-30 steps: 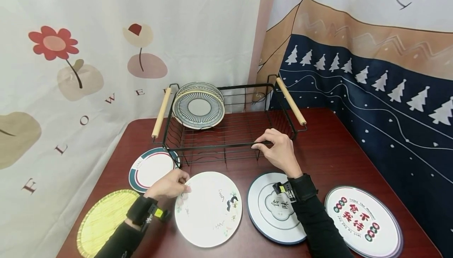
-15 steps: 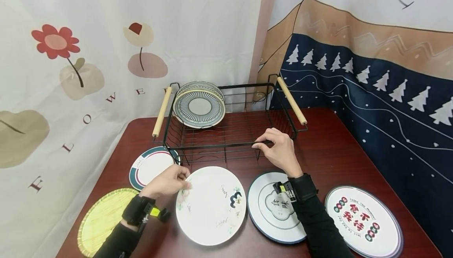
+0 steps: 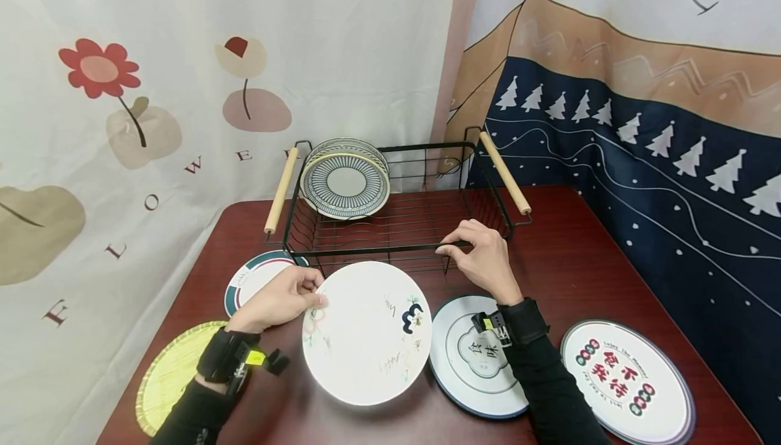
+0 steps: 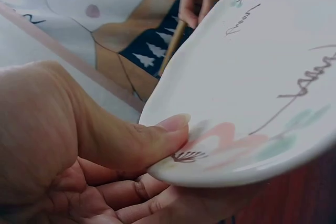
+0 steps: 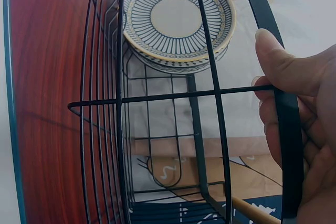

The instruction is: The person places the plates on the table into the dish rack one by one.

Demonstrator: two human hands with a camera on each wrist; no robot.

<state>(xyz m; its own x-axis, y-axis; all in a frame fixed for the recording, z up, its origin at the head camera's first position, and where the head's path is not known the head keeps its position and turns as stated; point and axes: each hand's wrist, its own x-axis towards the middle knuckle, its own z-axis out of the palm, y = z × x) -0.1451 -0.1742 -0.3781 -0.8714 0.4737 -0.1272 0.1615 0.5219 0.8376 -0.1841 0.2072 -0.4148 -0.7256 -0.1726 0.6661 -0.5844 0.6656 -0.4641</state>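
In the head view my left hand [image 3: 282,298] pinches the left rim of a white plate [image 3: 366,336] with a floral print. The thumb [image 4: 168,135] lies on the plate's face and the fingers pass beneath it, as the left wrist view shows. The plate is tilted and raised above the table. My right hand [image 3: 478,255] grips the front top rail of a black wire dish rack [image 3: 390,251], its thumb and fingers curled round the bar [image 5: 286,145]. Several patterned plates [image 3: 346,186] stand upright at the rack's left end.
Wooden handles [image 3: 505,173] top the rack's ends. A teal-rimmed plate [image 3: 250,282] and a yellow woven-look plate [image 3: 161,377] lie at left. A blue-rimmed plate [image 3: 457,370] sits under my right forearm, and a plate with red characters [image 3: 647,401] lies far right. Curtains hang behind the table.
My left hand has lifted the white plate off the table, moving it up and slightly toward the rack, with growing tilt. The right hand keeps its hold on the rail.
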